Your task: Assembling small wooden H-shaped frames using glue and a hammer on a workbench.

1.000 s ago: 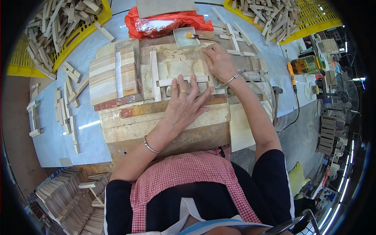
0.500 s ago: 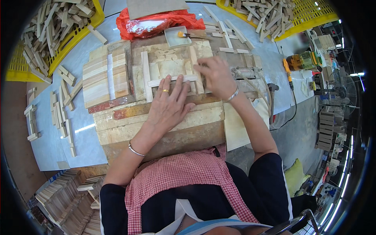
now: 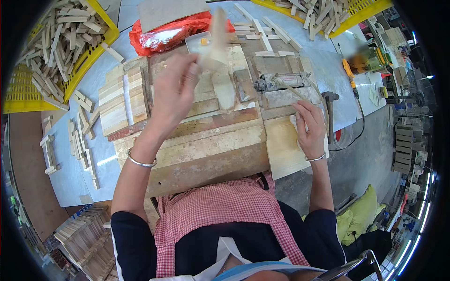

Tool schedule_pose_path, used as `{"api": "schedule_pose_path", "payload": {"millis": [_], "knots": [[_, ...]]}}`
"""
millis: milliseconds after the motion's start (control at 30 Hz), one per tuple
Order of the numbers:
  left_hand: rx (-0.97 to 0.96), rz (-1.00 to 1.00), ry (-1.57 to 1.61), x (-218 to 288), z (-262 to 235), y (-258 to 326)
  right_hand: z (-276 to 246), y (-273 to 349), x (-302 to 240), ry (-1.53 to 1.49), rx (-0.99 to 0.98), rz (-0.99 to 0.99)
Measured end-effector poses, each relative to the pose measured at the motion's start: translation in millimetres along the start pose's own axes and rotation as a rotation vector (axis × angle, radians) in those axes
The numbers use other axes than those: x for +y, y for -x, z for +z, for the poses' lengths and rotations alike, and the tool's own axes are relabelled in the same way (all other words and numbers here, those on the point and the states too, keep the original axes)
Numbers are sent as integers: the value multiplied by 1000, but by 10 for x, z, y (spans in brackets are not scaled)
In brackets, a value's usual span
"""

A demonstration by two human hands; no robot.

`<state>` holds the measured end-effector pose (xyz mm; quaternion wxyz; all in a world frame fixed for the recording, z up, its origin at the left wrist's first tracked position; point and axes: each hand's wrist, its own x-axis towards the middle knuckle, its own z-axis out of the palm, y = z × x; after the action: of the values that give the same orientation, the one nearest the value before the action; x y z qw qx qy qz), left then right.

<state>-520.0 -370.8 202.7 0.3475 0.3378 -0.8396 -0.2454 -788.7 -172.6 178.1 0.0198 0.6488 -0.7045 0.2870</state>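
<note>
workbench: worn, glue-stained wooden boards stacked as a jig, set on a pale blue table.
crates: yellow crate at the far left and another at the far right, both heaped with short wood strips.
clamp: metal pneumatic cylinder lying across the jig, just beyond the right hand.
left hand: raised over the jig, fingers closed on a blurred wooden stick; the stick's long axis runs away from the body, out past the fingertips.
right hand: lying on a pale board at the jig's right edge, fingers curled loosely; what it pinches, i cannot tell.
nearer hand: the left, holding the stick.
hammer: just right of the right hand.
</note>
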Motion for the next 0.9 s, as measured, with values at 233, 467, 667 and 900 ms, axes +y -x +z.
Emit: {"api": "schedule_pose_path", "payload": {"millis": [233,467,667,900], "knots": [[141,-809,994,-79,210,381,139,426,134,131,-85,112],[-161,-364,283,-24,127,649,223,500,206,260,-32,141],[-80,261,-334,-307,343,359,235,484,270,346,-30,99],[11,156,-435,-141,368,680,253,493,389,87,-96,170]]}}
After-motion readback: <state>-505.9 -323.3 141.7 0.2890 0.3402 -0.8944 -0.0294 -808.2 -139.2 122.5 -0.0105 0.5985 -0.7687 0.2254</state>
